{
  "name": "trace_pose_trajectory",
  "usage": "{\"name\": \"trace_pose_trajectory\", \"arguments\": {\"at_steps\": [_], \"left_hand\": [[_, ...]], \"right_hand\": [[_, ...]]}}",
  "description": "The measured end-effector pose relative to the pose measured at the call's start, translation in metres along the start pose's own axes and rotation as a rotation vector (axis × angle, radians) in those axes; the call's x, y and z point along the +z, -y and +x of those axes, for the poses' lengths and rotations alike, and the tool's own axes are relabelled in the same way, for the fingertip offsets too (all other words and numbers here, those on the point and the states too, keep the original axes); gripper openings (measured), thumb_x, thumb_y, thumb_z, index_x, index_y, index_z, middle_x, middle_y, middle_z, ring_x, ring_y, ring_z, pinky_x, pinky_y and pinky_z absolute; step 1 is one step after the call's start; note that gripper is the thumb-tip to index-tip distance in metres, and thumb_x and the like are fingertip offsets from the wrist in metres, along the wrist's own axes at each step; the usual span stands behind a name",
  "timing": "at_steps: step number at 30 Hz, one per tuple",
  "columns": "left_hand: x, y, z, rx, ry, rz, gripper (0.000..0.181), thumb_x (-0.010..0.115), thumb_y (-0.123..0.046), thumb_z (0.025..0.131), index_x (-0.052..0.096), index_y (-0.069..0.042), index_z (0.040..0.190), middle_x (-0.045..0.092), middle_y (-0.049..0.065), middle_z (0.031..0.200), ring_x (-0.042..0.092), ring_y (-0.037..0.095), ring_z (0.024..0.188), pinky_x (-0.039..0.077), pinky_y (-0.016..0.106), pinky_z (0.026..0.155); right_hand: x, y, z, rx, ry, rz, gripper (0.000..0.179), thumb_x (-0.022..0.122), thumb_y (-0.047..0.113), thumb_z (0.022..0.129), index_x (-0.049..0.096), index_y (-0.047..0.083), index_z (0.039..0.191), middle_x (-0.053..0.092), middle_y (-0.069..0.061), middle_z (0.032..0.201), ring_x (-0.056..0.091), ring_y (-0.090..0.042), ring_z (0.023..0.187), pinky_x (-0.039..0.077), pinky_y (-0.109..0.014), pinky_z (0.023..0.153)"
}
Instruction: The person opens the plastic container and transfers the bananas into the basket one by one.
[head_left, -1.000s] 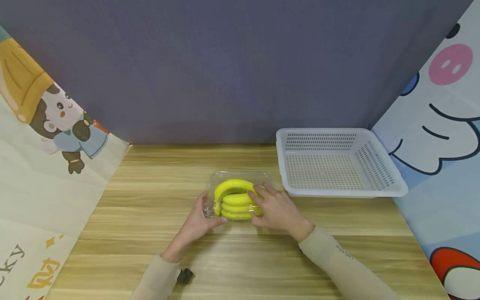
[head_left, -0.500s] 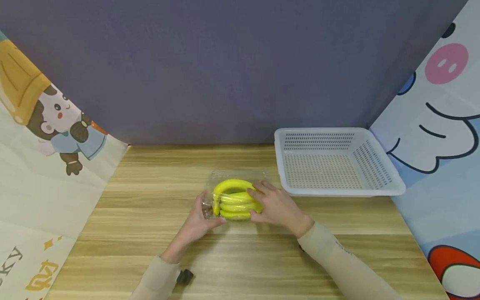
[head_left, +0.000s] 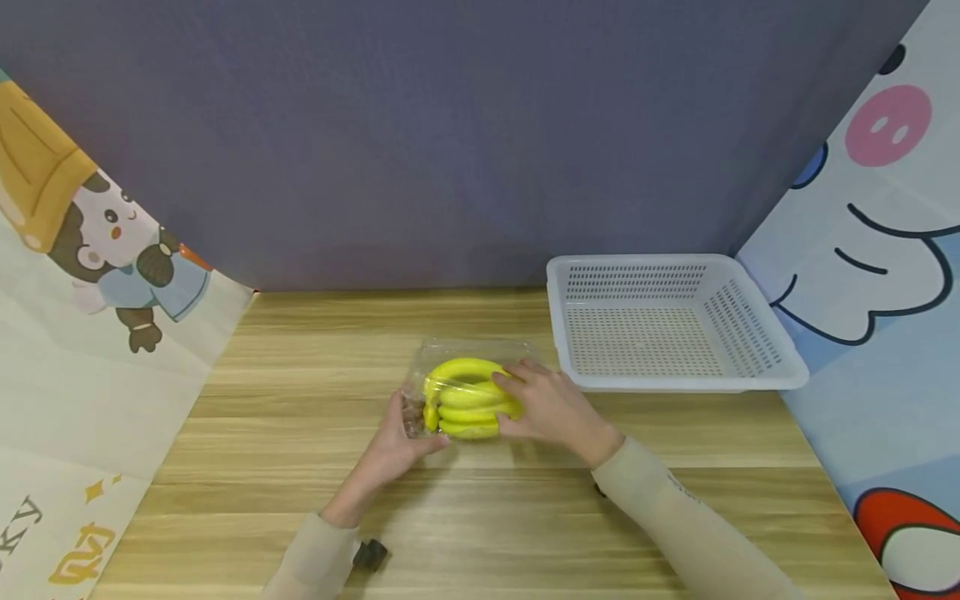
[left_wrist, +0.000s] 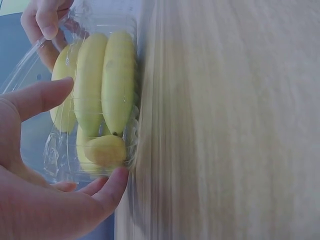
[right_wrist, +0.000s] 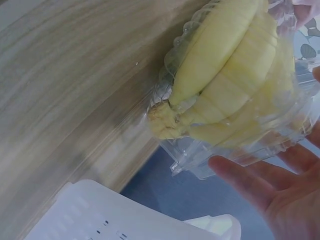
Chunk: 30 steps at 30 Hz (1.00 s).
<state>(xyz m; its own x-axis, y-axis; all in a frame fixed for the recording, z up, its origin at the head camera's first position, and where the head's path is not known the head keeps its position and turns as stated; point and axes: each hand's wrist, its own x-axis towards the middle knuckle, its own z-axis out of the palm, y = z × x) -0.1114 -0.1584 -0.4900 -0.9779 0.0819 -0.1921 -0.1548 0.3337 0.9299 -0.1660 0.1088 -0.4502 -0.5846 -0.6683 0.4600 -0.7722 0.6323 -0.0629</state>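
A bunch of yellow bananas [head_left: 468,396] lies inside a clear plastic fruit box [head_left: 442,350] on the wooden table. My left hand [head_left: 393,437] grips the box's left end; in the left wrist view its thumb [left_wrist: 50,97] lies along the lid side and its fingertips [left_wrist: 117,182] reach the lower edge. At the right end, my right hand [head_left: 551,408] holds the box, fingers spread over its top and thumb toward the front. The banana stem end [right_wrist: 165,120] shows through the plastic in the right wrist view. The hand hides the box's right end in the head view.
A white perforated plastic basket [head_left: 675,333] stands at the back right, close to the box. A small black object [head_left: 369,554] shows beside the left sleeve. A dark grey panel [head_left: 405,150] rises behind the table, with printed cloths at both sides.
Both hands keep their places on the box. The glare and creases of the plastic over the bananas have shifted slightly, and the head view has drifted a little.
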Motion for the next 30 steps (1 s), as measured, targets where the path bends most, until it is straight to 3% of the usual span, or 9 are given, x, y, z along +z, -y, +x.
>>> {"name": "trace_pose_trajectory", "arguments": {"at_steps": [13,23,30], "left_hand": [[-0.0014,-0.0044,-0.0004,-0.034,-0.001,0.012,0.104,0.083,-0.021,0.071,0.015,-0.014,0.149,0.04,0.02,0.139,0.044,0.038,0.123,0.041,0.053,0.1],[-0.0017,-0.0058,0.001,-0.058,0.01,-0.026,0.106,0.083,-0.02,0.071,0.013,-0.016,0.149,0.036,0.021,0.142,0.041,0.039,0.126,0.038,0.055,0.102],[-0.0039,-0.0048,-0.0003,-0.059,0.052,-0.094,0.102,0.083,-0.02,0.071,0.016,-0.011,0.146,0.036,0.023,0.141,0.041,0.043,0.126,0.039,0.056,0.101]], "right_hand": [[-0.0016,-0.0035,0.006,0.015,-0.012,0.058,0.05,0.062,0.041,0.075,0.07,0.009,0.113,0.068,-0.013,0.111,0.065,-0.03,0.098,0.059,-0.039,0.067],[-0.0047,-0.0036,0.0077,0.033,0.002,0.096,0.05,0.065,0.038,0.073,0.07,0.008,0.112,0.068,-0.013,0.11,0.065,-0.03,0.099,0.059,-0.039,0.068],[-0.0039,-0.0012,0.0069,0.035,0.02,0.069,0.052,0.063,0.042,0.073,0.07,0.01,0.114,0.067,-0.014,0.112,0.064,-0.032,0.1,0.059,-0.041,0.066]]}}
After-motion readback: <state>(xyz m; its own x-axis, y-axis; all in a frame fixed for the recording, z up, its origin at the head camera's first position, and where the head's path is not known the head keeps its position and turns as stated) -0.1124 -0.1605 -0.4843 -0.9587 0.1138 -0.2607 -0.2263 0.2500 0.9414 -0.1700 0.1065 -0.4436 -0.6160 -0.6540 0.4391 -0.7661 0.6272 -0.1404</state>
